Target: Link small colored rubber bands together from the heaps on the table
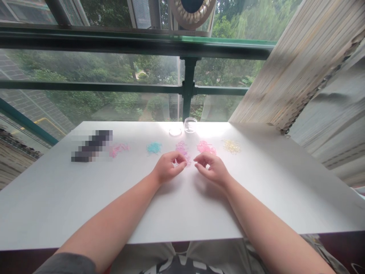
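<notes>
My left hand [170, 167] is at the middle of the white table, thumb and forefinger curled into a pinch. What its fingertips hold, if anything, is too small to make out. Facing it across a narrow gap, my right hand [213, 167] is curled in a similar pinch, its contents also unclear. Just beyond the fingertips lies a pile of purple-pink small bands [181, 147], partly hidden by my left hand. A brighter heap of pink bands [205, 146] lies behind my right hand. Both forearms come from the near edge of the table.
Further left are blue bands [154, 148], light pink bands [119, 148] and a blurred dark object [91, 146]. Yellow bands [231, 146] lie to the right. A clear round container [190, 125] and a round lid [175, 131] stand near the window edge. A curtain [273, 68] hangs right.
</notes>
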Motion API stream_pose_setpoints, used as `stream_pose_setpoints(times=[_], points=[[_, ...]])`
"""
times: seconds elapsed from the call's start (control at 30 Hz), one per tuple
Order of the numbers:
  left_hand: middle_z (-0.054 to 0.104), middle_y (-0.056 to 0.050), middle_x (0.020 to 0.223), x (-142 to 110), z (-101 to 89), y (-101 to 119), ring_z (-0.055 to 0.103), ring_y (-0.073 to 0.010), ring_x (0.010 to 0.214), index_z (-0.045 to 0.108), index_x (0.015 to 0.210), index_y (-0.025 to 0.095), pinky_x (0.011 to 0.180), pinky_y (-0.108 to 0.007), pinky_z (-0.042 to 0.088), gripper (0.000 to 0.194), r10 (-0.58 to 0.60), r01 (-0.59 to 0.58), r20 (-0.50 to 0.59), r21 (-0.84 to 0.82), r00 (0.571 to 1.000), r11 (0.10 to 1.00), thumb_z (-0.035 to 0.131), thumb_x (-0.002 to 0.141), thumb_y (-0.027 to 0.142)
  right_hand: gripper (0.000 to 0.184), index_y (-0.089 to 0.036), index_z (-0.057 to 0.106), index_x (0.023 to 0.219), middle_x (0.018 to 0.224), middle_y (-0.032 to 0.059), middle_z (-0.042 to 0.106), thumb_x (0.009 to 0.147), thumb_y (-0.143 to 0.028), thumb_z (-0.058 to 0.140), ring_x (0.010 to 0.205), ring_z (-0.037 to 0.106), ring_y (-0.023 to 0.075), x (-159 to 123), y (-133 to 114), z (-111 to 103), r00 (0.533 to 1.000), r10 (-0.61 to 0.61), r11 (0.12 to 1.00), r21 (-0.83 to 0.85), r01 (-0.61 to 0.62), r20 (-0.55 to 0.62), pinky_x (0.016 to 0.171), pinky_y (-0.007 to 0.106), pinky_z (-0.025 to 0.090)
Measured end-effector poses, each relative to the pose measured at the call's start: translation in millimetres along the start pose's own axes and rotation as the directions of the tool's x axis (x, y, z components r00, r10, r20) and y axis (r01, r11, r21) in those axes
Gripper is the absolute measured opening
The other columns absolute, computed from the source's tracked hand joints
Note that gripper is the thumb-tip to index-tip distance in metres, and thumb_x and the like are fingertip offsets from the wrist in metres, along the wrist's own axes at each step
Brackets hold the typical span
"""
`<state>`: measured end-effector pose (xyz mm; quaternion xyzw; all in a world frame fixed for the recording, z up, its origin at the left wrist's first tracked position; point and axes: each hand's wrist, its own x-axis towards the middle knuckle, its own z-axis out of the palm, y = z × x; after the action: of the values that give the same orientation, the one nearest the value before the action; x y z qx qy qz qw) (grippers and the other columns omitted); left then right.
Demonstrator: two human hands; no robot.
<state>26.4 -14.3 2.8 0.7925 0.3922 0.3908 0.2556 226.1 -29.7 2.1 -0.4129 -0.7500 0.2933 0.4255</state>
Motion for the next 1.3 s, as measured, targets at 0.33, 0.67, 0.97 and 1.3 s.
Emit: stream_pose_setpoints(times=[0.33, 0.67, 0.97, 1.3], points=[[0.065, -0.001, 0.071, -1.3, 3.1, 5.0, 0.055, -0.0113, 0.065, 0.06, 0.071, 0.017, 0.064, -0.024, 0.043, 0.007, 0.028, -0.027, 0.052, -0.01, 0.998, 1.0, 0.056, 0.075, 0.021, 0.006, -0.018, 0.059, 0.071, 0.063, 0.0004, 0.055, 0.076, -0.02, 0.056, 0.055, 0.048, 0.0105, -0.4, -2.7, 3.9, 1.0, -0.015, 1.0, -0.003, 0.015, 0.013, 0.052, 0.024, 0.043], [0.066, -0.001, 0.072, -0.8, 1.6, 4.5, 0.056, -0.012, 0.066, 0.062, 0.073, 0.017, 0.064, -0.025, 0.043, 0.009, 0.021, -0.02, 0.059, -0.008, 0.998, 1.0, 0.055, 0.075, 0.023, 0.005, -0.018, 0.058, 0.069, 0.062, -0.0003, 0.054, 0.074, -0.019, 0.056, 0.055, 0.048, 0.0107, 0.4, -1.9, 2.0, 1.0, 0.002, 1.0, -0.006, -0.002, 0.013, 0.052, 0.024, 0.042], [0.065, 0.0, 0.07, -0.8, 1.0, 3.5, 0.056, -0.0113, 0.064, 0.06, 0.071, 0.017, 0.063, -0.024, 0.043, 0.008, 0.006, -0.006, 0.055, -0.002, 0.998, 1.0, 0.055, 0.075, 0.021, 0.004, -0.018, 0.057, 0.069, 0.061, -0.0006, 0.053, 0.073, -0.016, 0.055, 0.055, 0.047, 0.0106, -0.1, -0.8, 1.5, 1.0, 0.02, 1.0, -0.015, -0.02, 0.01, 0.052, 0.023, 0.041], [0.067, -0.002, 0.079, -2.0, 1.9, 4.3, 0.058, -0.0128, 0.069, 0.064, 0.084, 0.018, 0.064, -0.025, 0.043, 0.015, 0.043, -0.043, 0.059, 0.003, 0.997, 0.999, 0.062, 0.073, 0.028, 0.006, -0.018, 0.056, 0.067, 0.061, -0.0011, 0.053, 0.073, -0.015, 0.055, 0.055, 0.047, 0.0102, -0.4, -2.1, 4.0, 0.999, 0.011, 1.0, -0.022, -0.01, 0.031, 0.053, 0.023, 0.041]])
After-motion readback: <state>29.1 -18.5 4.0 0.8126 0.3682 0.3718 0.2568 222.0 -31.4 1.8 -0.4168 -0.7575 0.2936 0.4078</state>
